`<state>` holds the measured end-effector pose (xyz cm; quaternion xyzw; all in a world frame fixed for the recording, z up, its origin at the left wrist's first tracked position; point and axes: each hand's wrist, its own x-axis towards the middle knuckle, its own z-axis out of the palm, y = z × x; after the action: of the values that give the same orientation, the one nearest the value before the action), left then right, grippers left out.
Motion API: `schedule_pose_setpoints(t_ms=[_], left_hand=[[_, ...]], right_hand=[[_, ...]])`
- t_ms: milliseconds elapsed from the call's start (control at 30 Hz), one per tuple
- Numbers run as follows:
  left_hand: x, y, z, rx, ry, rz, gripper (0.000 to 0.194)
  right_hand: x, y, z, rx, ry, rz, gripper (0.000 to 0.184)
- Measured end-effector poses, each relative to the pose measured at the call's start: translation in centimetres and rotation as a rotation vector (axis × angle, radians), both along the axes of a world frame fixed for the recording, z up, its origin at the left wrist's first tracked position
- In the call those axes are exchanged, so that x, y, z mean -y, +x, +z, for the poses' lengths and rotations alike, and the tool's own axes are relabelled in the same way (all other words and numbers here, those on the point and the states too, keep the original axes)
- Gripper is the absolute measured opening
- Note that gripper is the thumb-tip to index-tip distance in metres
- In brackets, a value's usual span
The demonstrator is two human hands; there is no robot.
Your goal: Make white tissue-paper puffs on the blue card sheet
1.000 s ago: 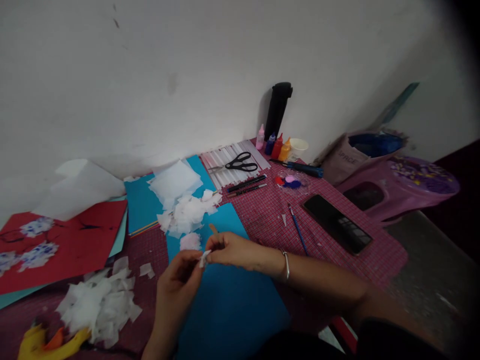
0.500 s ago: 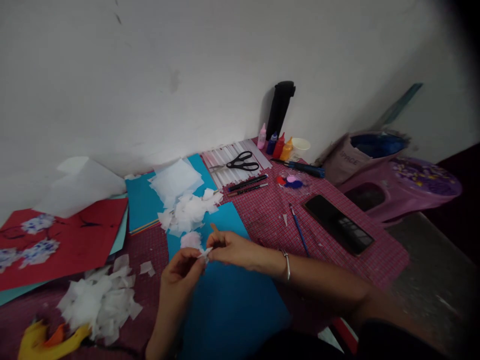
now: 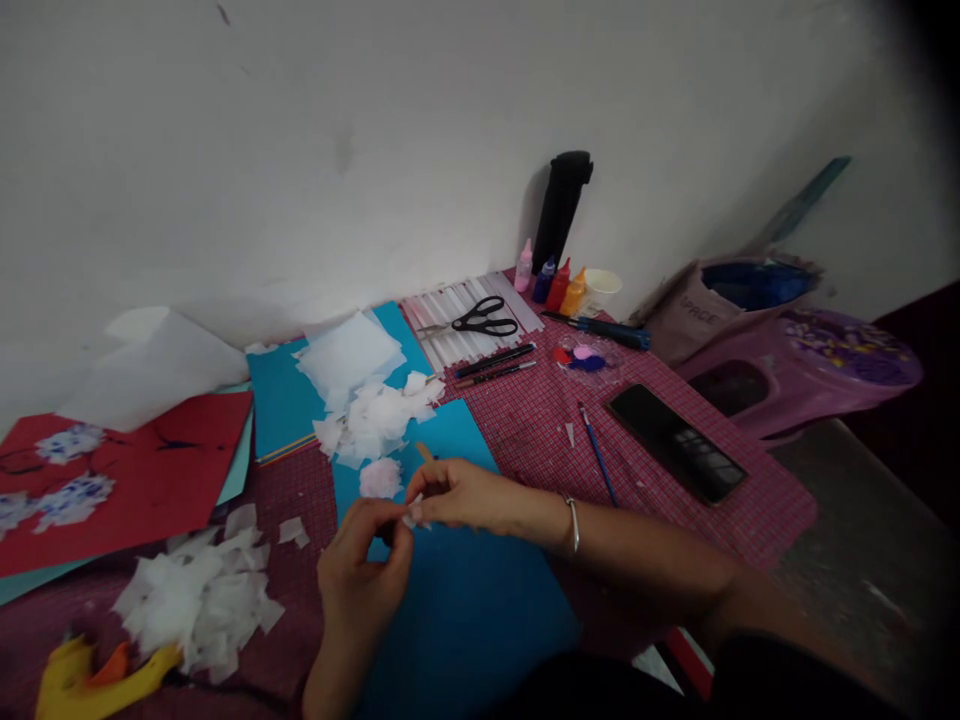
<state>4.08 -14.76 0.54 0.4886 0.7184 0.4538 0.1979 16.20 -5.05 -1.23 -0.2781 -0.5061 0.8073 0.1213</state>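
Over a blue sheet of paper (image 3: pixel 480 600), my two hands meet at a small crumpled piece of white tissue paper (image 3: pixel 415 516). My left hand (image 3: pixel 366 560) pinches one side of it between thumb and fingers. My right hand (image 3: pixel 469 497), with a bangle at the wrist, closes on the other side. A thin tan stick (image 3: pixel 424 453) pokes up from the right fingers; the rest of it is hidden. Just beyond them, a pale pink-white ruffled clump (image 3: pixel 381 478) lies on the blue sheet. Behind that is a heap of white tissue pieces (image 3: pixel 371 420).
More tissue squares (image 3: pixel 199 600) lie at left, beside a yellow glue gun (image 3: pixel 97 680) and a red sheet (image 3: pixel 172 470) with blue-white flowers. Scissors (image 3: pixel 484 318), pens (image 3: pixel 495 362), paint bottles (image 3: pixel 559 287), a paintbrush (image 3: pixel 598 455) and a phone (image 3: pixel 675 442) are at right.
My fingers have closed in further around the white tissue piece, so less of it shows. My left hand has turned slightly. The things on the table lie as before.
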Motion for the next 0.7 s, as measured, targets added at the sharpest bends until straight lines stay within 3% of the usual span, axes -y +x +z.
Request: schedule_pose_setpoints(t_ms=[100,167,233,300,400,500,600,700], left_hand=[[0.0,-0.5,-0.6,0.344,-0.094,-0.014,0.011],[0.0,-1.0,-1.2,0.662,-0.084,-0.036,0.014],[-0.1,-1.4,-1.6,0.851,-0.062,-0.032,0.016],[-0.3,-1.4,-1.9,0.816,-0.085,-0.008,0.017],[-0.2,-0.9,-1.8,0.566,-0.179,-0.011,0.016],[0.6,-1.0,-1.6,0.438,-0.216,-0.063,0.018],[2.1,-2.6,-1.4,0.435,-0.206,-0.082,0.019],[3.3,-5.5,-0.9,0.38,-0.192,0.005,0.017]], right_hand=[[0.1,-0.2,-0.2,0.029,0.01,-0.045,0.005],[0.1,-0.2,-0.3,0.038,-0.007,-0.084,0.005],[0.1,-0.3,-0.3,0.038,-0.022,-0.119,0.005],[0.1,-0.4,-0.5,0.033,-0.008,-0.139,0.006],[0.3,-0.4,-0.8,0.024,0.031,-0.14,0.006],[0.5,-0.3,-1.0,0.03,0.049,-0.067,0.007],[0.4,-0.1,-0.9,0.032,0.087,0.041,0.009],[0.1,0.1,-0.5,0.08,0.07,0.008,0.01]])
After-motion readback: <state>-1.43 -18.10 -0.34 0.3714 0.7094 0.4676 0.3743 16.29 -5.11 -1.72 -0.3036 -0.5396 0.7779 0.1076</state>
